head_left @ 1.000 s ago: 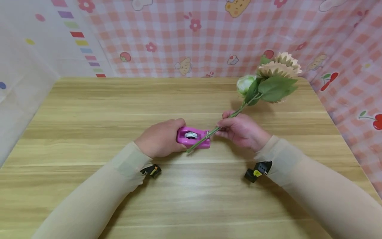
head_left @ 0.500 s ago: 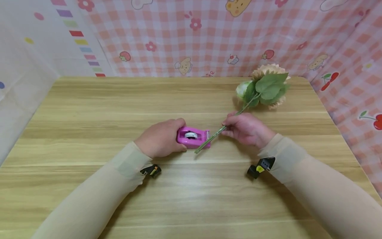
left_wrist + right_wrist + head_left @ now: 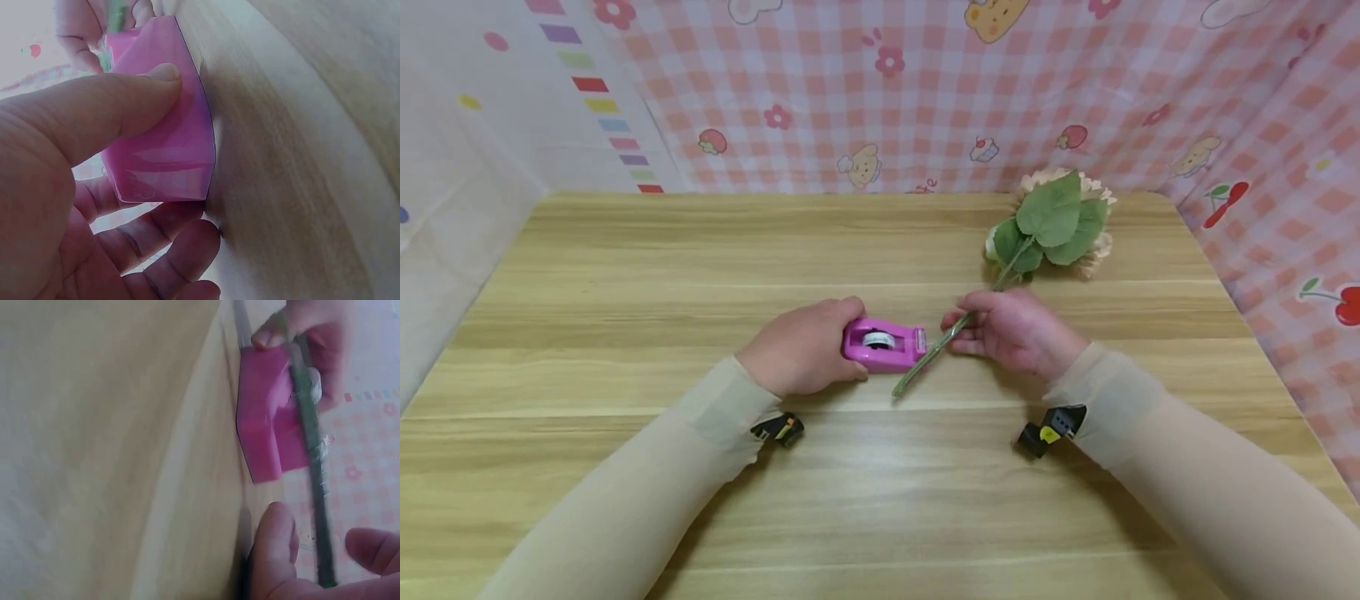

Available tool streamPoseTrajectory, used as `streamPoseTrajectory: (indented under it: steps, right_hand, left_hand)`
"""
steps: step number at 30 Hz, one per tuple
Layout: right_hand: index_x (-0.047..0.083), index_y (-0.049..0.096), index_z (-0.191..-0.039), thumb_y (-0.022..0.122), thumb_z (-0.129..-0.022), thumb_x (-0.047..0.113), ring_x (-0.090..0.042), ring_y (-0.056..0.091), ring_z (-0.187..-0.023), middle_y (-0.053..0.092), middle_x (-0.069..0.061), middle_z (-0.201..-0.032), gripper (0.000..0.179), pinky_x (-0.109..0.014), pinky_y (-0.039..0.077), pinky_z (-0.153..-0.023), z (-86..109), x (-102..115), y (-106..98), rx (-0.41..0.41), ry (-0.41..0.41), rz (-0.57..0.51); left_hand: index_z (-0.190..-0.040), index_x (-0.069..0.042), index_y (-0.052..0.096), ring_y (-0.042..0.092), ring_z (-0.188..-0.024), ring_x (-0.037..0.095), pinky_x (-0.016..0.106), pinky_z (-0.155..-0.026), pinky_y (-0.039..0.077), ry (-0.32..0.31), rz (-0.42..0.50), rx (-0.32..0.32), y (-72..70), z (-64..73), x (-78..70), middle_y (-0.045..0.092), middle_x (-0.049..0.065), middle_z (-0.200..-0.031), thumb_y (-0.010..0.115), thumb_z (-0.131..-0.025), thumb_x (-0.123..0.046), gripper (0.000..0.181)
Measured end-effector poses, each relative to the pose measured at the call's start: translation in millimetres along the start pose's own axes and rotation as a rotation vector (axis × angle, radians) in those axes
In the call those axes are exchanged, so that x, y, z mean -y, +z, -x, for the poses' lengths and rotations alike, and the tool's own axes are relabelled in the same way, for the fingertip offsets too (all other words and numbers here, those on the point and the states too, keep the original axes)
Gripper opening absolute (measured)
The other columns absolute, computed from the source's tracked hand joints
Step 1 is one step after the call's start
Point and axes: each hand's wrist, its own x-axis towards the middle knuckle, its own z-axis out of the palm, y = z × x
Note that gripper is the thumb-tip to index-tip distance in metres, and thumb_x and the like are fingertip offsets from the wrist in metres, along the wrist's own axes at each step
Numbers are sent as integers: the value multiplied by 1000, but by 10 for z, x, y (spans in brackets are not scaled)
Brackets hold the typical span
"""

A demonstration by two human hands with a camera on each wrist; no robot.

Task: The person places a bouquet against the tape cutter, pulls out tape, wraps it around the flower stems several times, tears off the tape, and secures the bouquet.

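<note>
My left hand (image 3: 805, 346) grips the rear end of a pink tape dispenser (image 3: 889, 360), which stands on the table with a white-cored roll inside. In the left wrist view, the thumb presses its side. My right hand (image 3: 1022, 329) holds the green stems of an artificial flower bunch (image 3: 1051, 208) between thumb and fingers. Its pale petals and broad leaves point to the far right. The stems' lower ends (image 3: 912, 379) slant across in front of the dispenser's cutter end. In the right wrist view, a clear shiny patch, which looks like tape, shows along the stem (image 3: 312, 450).
The wooden table (image 3: 662, 258) extends around both hands. A pink checked cloth (image 3: 820, 92) hangs behind its far edge, and more cloth hangs at both sides. Black wrist devices sit under the left sleeve (image 3: 677, 467) and right sleeve (image 3: 1180, 433).
The flower heads have come down and a little left, and the leaves have turned to face the head camera. The right hand has shifted on the stems. Left hand and dispenser stay put.
</note>
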Motion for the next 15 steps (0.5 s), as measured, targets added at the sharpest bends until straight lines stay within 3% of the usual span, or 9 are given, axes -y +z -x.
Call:
streamPoseTrajectory:
  steps: [6, 15]
  right_hand:
    - [9, 67, -95, 64, -106, 19, -20, 73, -87, 75, -6, -98, 15, -35, 61, -87, 62, -122, 120, 25, -17, -4]
    - [8, 64, -78, 67, -98, -2, -16, 69, -73, 74, -5, -78, 22, -28, 60, -73, 60, -231, 186, 31, -79, 97]
  left_hand:
    - [-115, -22, 55, 61, -86, 20, 38, -80, 50, -4, 6, 4, -12, 6, -10, 63, -3, -99, 85, -88, -43, 45]
    - [-114, -22, 55, 61, -86, 20, 38, -80, 50, -5, 3, 15, -16, 6, -22, 63, -3, -99, 84, -89, -43, 44]
